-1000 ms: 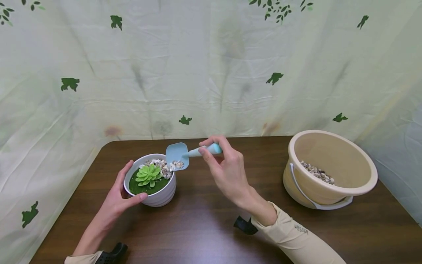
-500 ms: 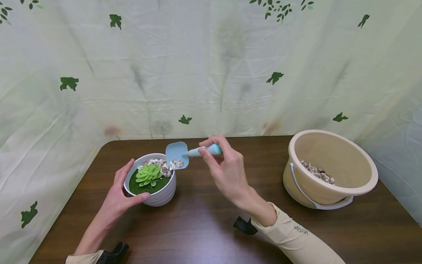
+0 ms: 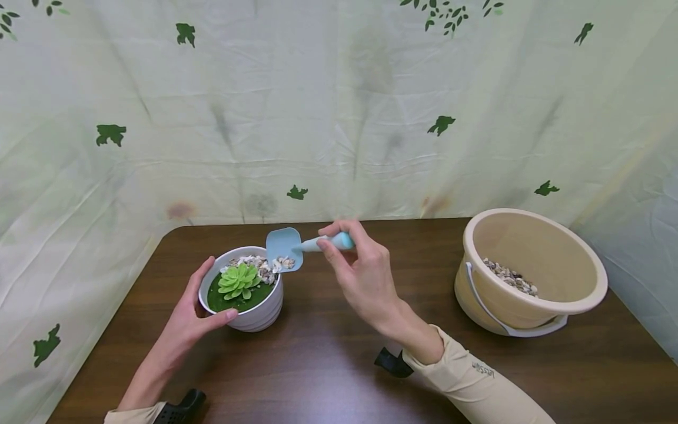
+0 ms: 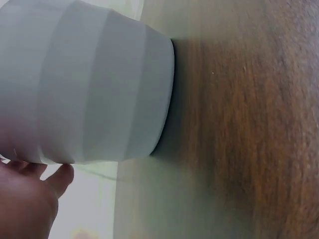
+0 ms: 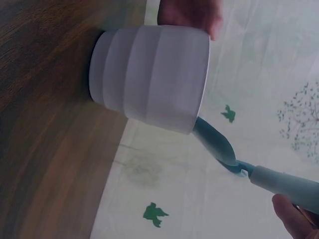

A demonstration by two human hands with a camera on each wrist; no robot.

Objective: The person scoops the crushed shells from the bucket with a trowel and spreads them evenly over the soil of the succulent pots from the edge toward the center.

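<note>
My left hand (image 3: 190, 321) holds a white ribbed plant pot (image 3: 263, 316), thumb on the near rim and fingers round its left side. In the left wrist view the pot (image 4: 94, 84) stands upright on the tabletop. Inside it are a green succulent (image 3: 238, 282), a green mossy surface, and pale pebbles along the back right. From the right, my right hand (image 3: 368, 280) pinches the handle of a light blue trowel (image 3: 283, 240). Small stones (image 3: 284, 263) lie on its blade, whose lower edge meets the pot's right rim. In the right wrist view the trowel (image 5: 215, 142) tilts down toward the rim.
A beige bucket (image 3: 529, 312) stands on the right of the brown wooden table (image 3: 328, 365), with pebbles (image 3: 509, 278) in the bottom and its handle hanging down in front. A pale curtain (image 3: 339, 118) with green leaf shapes hangs behind the table and along both sides.
Hardly anything differs: both hands, the pot and the trowel keep their places. The trowel shifts very slightly, and stones stay on its blade.
</note>
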